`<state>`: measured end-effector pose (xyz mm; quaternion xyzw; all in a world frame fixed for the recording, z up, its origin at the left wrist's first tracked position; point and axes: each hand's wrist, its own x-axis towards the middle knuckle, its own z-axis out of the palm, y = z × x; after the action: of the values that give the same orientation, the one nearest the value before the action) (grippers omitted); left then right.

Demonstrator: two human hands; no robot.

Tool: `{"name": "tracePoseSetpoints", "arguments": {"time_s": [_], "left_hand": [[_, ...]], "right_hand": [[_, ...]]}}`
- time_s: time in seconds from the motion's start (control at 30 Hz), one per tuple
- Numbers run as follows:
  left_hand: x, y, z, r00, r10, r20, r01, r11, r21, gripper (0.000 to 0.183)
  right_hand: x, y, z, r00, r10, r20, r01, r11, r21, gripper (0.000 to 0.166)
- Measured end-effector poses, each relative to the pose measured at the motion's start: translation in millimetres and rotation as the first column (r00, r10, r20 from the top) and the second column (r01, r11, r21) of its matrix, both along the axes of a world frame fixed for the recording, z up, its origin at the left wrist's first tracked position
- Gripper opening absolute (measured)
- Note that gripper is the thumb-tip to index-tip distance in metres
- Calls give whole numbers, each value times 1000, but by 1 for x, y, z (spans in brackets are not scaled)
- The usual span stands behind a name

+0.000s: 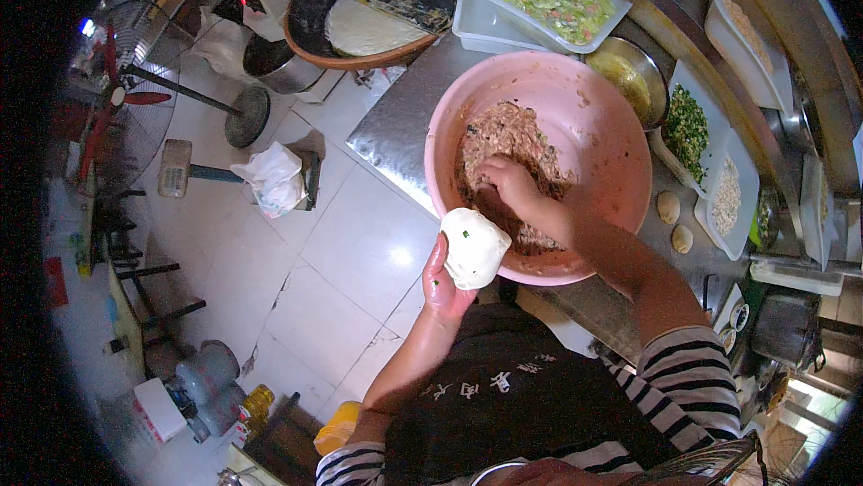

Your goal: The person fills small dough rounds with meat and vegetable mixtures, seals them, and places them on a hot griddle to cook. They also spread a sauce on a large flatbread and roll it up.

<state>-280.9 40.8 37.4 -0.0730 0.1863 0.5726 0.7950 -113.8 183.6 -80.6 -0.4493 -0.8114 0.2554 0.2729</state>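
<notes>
My left hand (446, 290) supports a piece of white dough (474, 248) on its palm and fingers, at the near rim of a large pink plastic basin (610, 169). Green flecks stick to the dough and to the base of my thumb. Inside the basin lies a mound of minced meat filling (509, 127), heaped towards the left side. My right hand (514, 188) reaches in from the right, its fingers curled into the filling. Some fingertips are hidden in the mince. Smears of filling cling to the basin's inner wall.
Behind the basin stand a tub of shredded vegetables (559, 0) and a metal bowl of yellow liquid (623, 81). Chopped greens (686, 128) and two small dough-like balls (668, 207) lie right. A wooden-rimmed vessel with dough (371, 27) stands far left. A fan (125, 96) occupies the floor.
</notes>
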Motion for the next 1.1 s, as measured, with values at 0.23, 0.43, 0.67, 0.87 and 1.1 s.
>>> {"name": "tracePoseSetpoints", "arguments": {"time_s": [0.23, 0.43, 0.67, 0.87, 1.1], "left_hand": [[4, -1, -2, 998, 45, -33, -46, 999, -7, 47], [4, -6, -4, 996, 85, 22, -86, 996, 26, 46], [3, -9, -7, 996, 55, -75, -53, 998, 23, 48], [10, -5, -5, 995, 77, -67, -71, 994, 78, 50], [24, -5, 19, 936, 157, -315, -163, 987, 8, 41]], "right_hand": [[0, 18, 39, 987, -130, 98, 123, 990, 72, 39], [8, -29, 46, 996, -35, -81, 14, 969, -248, 48], [-13, 21, 57, 983, 25, 183, -4, 993, -115, 53], [36, -62, 48, 876, 384, 293, -311, 912, -266, 57], [47, -67, 160, 849, -105, -518, -342, 638, -690, 49]]}}
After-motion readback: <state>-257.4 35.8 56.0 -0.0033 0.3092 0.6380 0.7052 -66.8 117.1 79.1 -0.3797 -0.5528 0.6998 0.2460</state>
